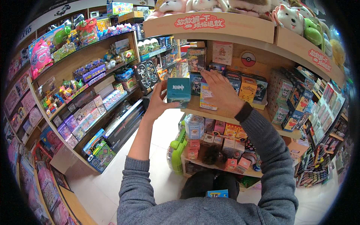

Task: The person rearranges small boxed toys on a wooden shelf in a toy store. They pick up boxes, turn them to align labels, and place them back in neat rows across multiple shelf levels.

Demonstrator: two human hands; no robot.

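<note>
My left hand (157,104) holds a teal cardboard box (178,91) from its left side, thumb along the lower edge and fingers behind. The box bears pale writing and is at the shelf's left end. My right hand (222,91) reaches over the shelf with fingers stretched forward. It overlaps a small white, purple and orange box (206,99) standing near the shelf's front edge. Whether the fingers grip that box is hidden. Just behind are a dark box with a cartoon figure (195,84) and a yellow Pikachu box (248,89).
Plush toys (288,21) sit on the ledge above a beige header board (208,24). Boxed toys (230,129) fill the lower shelf. A green case (177,153) stands at the unit's left end. Stocked shelving (84,81) lines the left, across a white tiled floor (109,185).
</note>
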